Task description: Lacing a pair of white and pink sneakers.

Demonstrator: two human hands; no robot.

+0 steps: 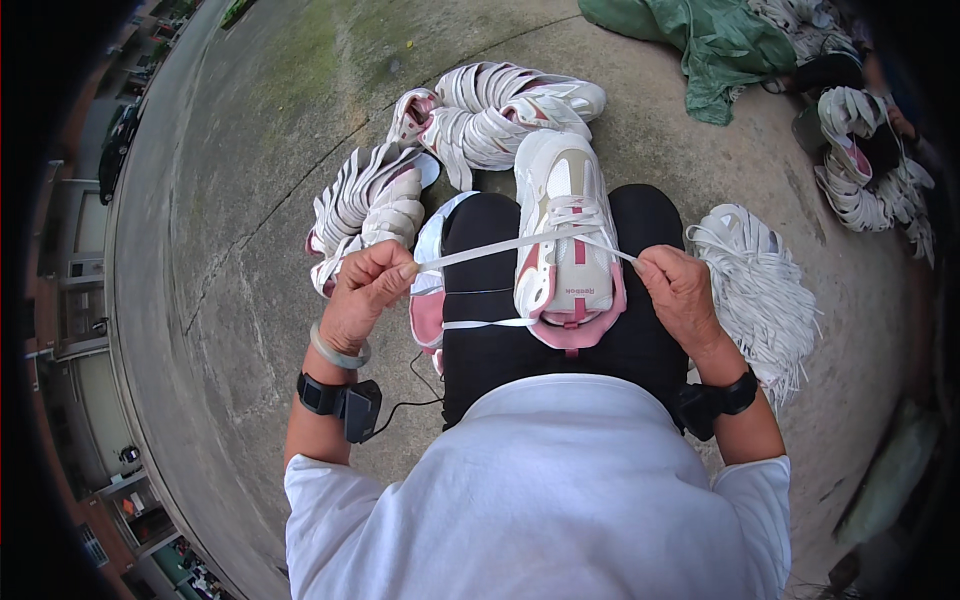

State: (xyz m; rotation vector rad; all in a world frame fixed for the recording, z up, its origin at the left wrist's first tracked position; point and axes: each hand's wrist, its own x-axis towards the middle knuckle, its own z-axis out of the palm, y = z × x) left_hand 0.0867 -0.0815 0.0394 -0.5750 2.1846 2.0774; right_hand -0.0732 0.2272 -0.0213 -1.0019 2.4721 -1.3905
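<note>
A white and beige sneaker upper (553,190) with pink trim lies across my black-trousered lap, toe pointing away from me. Through its upper eyelets runs a flat white shoelace (485,250). My left hand (370,292) pinches one end of the lace, drawn taut out to the left. On the other side, my right hand (682,297) pinches the second end close to the upper. Both hands are closed, one at each side of the upper. Another pink-lined upper (428,318) shows partly at my left thigh, mostly hidden.
Rows of nested sneaker uppers (480,130) lie on the concrete ahead, with a second pile (370,205) at the left. A thick bundle of white laces (758,295) rests by my right knee. Farther off are a green sack (725,55) and another person's hand (902,123) beside more uppers.
</note>
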